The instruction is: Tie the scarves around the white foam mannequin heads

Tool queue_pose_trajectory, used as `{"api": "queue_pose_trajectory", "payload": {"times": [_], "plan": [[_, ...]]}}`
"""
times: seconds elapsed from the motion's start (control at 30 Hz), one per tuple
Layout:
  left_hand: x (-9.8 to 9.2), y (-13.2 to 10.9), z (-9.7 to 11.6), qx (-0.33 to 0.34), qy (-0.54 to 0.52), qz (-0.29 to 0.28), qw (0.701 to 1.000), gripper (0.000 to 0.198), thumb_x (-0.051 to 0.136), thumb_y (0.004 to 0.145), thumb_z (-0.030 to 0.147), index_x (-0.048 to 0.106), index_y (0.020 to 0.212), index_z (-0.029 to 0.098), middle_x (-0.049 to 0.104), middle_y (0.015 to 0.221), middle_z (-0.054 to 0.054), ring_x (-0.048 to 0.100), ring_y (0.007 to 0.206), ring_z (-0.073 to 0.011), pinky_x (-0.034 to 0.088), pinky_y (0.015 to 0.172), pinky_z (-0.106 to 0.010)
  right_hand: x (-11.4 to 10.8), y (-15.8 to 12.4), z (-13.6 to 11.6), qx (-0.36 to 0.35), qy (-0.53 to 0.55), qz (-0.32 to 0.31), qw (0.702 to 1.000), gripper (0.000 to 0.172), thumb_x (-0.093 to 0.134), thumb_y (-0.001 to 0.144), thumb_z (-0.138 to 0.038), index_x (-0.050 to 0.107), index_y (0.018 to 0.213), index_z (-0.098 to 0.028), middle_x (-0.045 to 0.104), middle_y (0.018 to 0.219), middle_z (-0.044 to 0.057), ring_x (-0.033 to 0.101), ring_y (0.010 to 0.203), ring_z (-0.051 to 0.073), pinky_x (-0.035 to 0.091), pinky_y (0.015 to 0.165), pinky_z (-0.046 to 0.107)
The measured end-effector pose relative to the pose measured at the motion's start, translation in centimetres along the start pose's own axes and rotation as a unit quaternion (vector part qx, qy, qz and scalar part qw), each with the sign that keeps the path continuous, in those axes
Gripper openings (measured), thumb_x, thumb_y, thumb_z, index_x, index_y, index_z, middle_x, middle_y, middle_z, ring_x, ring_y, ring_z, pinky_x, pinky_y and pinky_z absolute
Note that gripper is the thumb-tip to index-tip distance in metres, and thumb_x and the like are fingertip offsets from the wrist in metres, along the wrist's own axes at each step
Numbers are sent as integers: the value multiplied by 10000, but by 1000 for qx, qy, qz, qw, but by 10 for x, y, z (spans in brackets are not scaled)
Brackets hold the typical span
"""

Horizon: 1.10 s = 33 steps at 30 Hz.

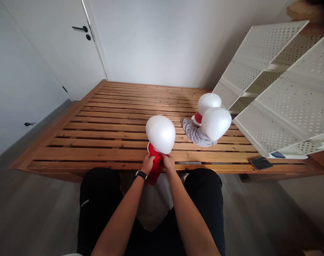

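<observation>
A white foam head form (pixel 160 133) stands at the near edge of a slatted wooden bed frame (pixel 103 117). A red cloth (pixel 154 168) is bunched round its neck and hangs down. My left hand (pixel 147 163) and my right hand (pixel 168 162) both grip this red cloth just under the head, fingers closed. A black watch sits on my left wrist. Two more white head forms (pixel 214 117) lie on the slats to the right, one with a red band, on a grey cloth (pixel 195 132).
A white perforated metal shelf unit (pixel 279 89) lies tilted on the right side of the frame. A dark phone (pixel 260 163) rests on the front rail at right. A white door (pixel 57 39) stands at back left. Grey floor surrounds my black-clad legs.
</observation>
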State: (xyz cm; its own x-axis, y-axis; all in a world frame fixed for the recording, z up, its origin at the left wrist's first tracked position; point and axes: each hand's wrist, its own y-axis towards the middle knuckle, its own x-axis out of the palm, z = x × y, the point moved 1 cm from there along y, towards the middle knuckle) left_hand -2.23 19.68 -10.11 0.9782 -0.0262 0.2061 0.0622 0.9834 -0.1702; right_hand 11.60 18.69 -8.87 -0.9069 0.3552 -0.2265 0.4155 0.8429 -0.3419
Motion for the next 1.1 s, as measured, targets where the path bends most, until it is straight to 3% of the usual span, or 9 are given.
{"api": "queue_pose_trajectory", "payload": {"times": [0.1,0.23,0.43,0.57,0.7,0.8,0.9,1.1], "plan": [[0,1,3,-27,-132,23,991,348,654,733,355,691,1026,171,760,864,-51,687,735,-189,538,731,-324,1,2,-4,49,78,-4,996,200,647,793,-383,670,755,-188,640,547,21,642,587,195,431,485,240],[-3,4,11,-56,-276,62,957,299,728,672,249,680,957,173,769,904,-52,715,829,-188,547,864,-337,-4,5,-16,95,179,-24,979,94,606,795,-265,648,820,-185,678,614,27,627,531,174,438,452,232],[-2,3,18,-52,-313,67,946,328,701,706,200,694,1033,180,783,1039,-61,723,1016,-201,524,951,-332,-16,7,-21,149,303,-55,940,94,513,877,-224,588,823,-204,692,680,38,667,621,171,598,653,295],[-3,0,22,-72,-295,45,952,376,680,737,228,692,1107,159,789,1010,-95,739,929,-219,532,772,-306,-19,3,-21,156,358,-68,918,110,501,906,-271,574,840,-221,720,771,49,694,725,181,612,721,311],[-7,2,25,-84,-246,63,964,367,644,743,281,686,1086,158,783,968,-94,730,860,-201,476,648,-268,-20,-2,-25,152,386,-101,904,167,472,905,-301,615,905,-215,751,898,69,716,826,217,608,717,350],[-8,4,22,-66,-196,65,976,277,637,733,320,672,963,169,763,922,-75,703,801,-169,495,681,-272,-22,-2,-26,145,349,-129,917,157,523,879,-302,640,916,-204,756,908,67,712,811,217,593,682,329],[-5,6,17,-55,-160,65,983,213,660,729,339,636,869,181,736,835,-52,677,744,-152,516,715,-280,-22,2,-24,147,308,-118,932,107,564,853,-244,645,897,-188,754,862,60,702,760,190,580,658,286],[7,18,6,-44,-57,67,995,318,795,725,431,671,865,174,754,898,-113,713,881,-244,541,798,-365,-16,2,-14,150,249,-86,953,164,698,780,-221,673,928,-155,738,760,36,669,645,164,548,559,244]]}}
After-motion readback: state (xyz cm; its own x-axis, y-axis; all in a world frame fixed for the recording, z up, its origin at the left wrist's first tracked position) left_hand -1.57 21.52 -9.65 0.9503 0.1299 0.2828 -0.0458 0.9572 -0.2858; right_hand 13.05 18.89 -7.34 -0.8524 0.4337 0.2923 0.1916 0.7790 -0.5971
